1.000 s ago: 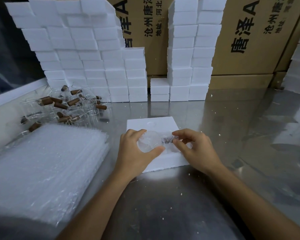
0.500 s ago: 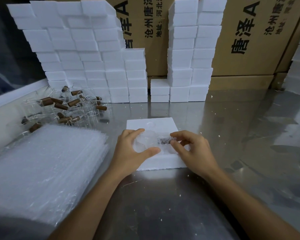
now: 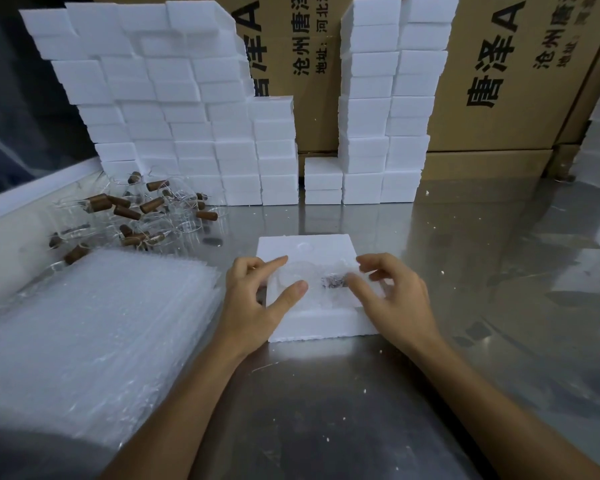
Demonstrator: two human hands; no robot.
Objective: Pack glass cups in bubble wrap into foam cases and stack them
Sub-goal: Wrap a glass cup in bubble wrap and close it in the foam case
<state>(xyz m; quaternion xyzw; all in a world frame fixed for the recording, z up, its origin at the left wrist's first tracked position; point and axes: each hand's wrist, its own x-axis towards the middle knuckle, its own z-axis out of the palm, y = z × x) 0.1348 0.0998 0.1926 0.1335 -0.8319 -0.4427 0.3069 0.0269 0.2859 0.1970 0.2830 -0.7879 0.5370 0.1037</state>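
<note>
the bubble-wrapped cup (image 3: 321, 284) lies in the hollow of the open foam case (image 3: 317, 323) on the steel table (image 3: 326, 410) — left hand (image 3: 253, 303) and right hand (image 3: 392, 296) press it with loosely spread fingers, seemingly to seat it flush.

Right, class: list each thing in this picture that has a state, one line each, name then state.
foam case: open, no lid on
wrapped cup: lying in the case's hollow
left hand: fingers relaxed, thumb on the wrap
right hand: fingers loosely curled over the wrap
loose glass cups: unwrapped, piled
bubble wrap sheets: stacked flat
</note>
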